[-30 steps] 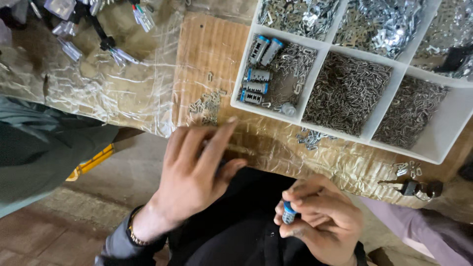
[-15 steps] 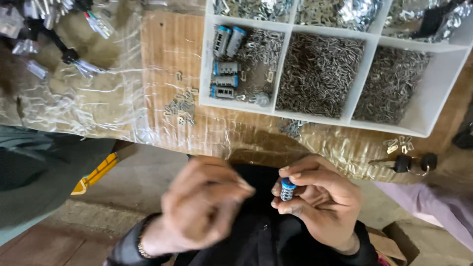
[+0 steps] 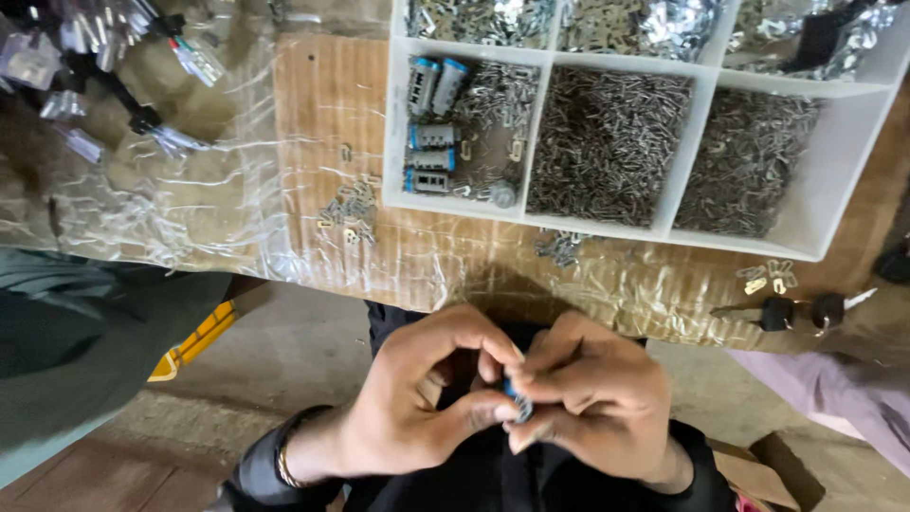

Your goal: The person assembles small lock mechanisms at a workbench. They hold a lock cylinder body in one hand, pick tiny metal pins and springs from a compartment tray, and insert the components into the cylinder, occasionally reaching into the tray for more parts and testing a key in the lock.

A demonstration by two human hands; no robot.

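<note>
Small blue-ended lock cylinder (image 3: 517, 402) sits pinched betw. both hands, just below the table edge; prob. light, stiff, metal, a bit slippery, best gripped round its body. Mostly hidden, so axis and facing can't be told. Left hand (image 3: 417, 408) and right hand (image 3: 592, 403) both curled narrow, fingertips closed on it; white divided tray (image 3: 531, 204) well above.

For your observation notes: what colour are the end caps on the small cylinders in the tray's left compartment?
Blue caps on grey cylinders, clearest in the head view, inside the white tray.

Left hand (image 3: 427, 403) and right hand (image 3: 592, 403), fingertips pinched together.
</note>
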